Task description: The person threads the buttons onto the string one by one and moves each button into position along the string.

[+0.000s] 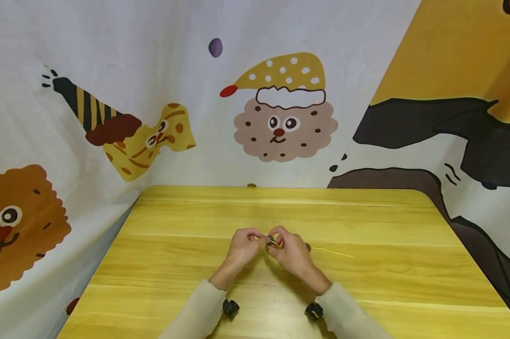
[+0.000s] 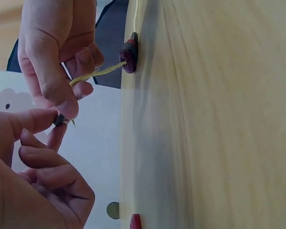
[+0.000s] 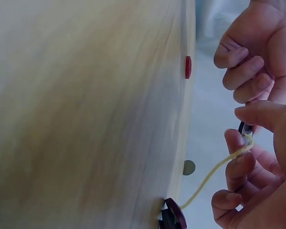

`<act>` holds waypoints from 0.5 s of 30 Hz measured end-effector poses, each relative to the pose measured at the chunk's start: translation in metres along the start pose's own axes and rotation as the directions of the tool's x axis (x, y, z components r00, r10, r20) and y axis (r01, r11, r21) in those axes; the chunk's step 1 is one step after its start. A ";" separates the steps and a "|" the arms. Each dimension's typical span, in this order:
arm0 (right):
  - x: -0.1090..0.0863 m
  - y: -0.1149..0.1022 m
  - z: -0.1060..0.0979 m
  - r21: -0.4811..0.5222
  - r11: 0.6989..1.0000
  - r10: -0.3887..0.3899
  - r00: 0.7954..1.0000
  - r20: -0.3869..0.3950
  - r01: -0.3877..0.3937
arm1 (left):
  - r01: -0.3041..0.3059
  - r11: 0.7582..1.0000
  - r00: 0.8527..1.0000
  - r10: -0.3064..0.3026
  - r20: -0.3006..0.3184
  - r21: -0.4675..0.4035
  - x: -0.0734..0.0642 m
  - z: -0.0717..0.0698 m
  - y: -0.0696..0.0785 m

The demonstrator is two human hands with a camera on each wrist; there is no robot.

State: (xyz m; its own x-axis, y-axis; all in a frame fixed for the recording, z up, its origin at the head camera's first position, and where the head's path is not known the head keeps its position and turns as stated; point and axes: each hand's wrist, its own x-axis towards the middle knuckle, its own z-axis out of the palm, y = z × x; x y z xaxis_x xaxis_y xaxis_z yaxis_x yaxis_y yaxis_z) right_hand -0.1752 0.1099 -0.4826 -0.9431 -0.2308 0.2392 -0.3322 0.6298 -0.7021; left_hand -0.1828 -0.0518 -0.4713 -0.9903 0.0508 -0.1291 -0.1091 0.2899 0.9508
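A small dark button-like disc is between both hands' fingertips above the table. My left hand pinches it from the left with thumb and finger. My right hand pinches it from the other side. A yellow string loops up to the disc past the right fingers, and a short tip pokes out below the right thumb in the left wrist view. The string's other part runs through several dark, button-like discs on the tabletop, partly hidden behind the right hand in the head view. Its loose end trails right.
A red disc stands out on the wooden table in both wrist views. Black wrist cameras sit at the sleeves. Behind the table's far edge hangs a printed cloth with cartoon figures.
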 end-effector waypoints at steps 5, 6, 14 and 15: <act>0.001 0.002 0.000 0.052 0.999 -0.009 1.000 0.000 0.009 | -0.017 1.000 1.000 0.017 -0.002 0.006 -0.001 -0.002 0.000; 0.001 0.002 -0.001 0.064 0.998 -0.006 1.000 0.001 0.006 | -0.021 1.000 1.000 0.021 -0.004 0.011 -0.001 -0.003 -0.001; 0.000 0.004 -0.003 0.120 0.993 0.008 1.000 0.029 -0.011 | 0.016 1.000 1.000 -0.016 0.023 0.007 -0.001 -0.005 -0.006; 0.000 0.005 -0.004 0.127 0.992 0.007 0.999 0.035 -0.011 | 0.017 1.000 0.999 -0.017 0.029 0.010 -0.001 -0.005 -0.006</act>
State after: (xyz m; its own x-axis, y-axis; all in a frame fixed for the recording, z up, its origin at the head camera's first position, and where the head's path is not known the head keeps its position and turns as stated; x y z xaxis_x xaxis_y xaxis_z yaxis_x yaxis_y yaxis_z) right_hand -0.1771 0.1155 -0.4835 -0.9444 -0.2524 0.2109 -0.3175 0.5328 -0.7844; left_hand -0.1815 -0.0588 -0.4755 -0.9854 0.0735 -0.1537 -0.1252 0.2998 0.9458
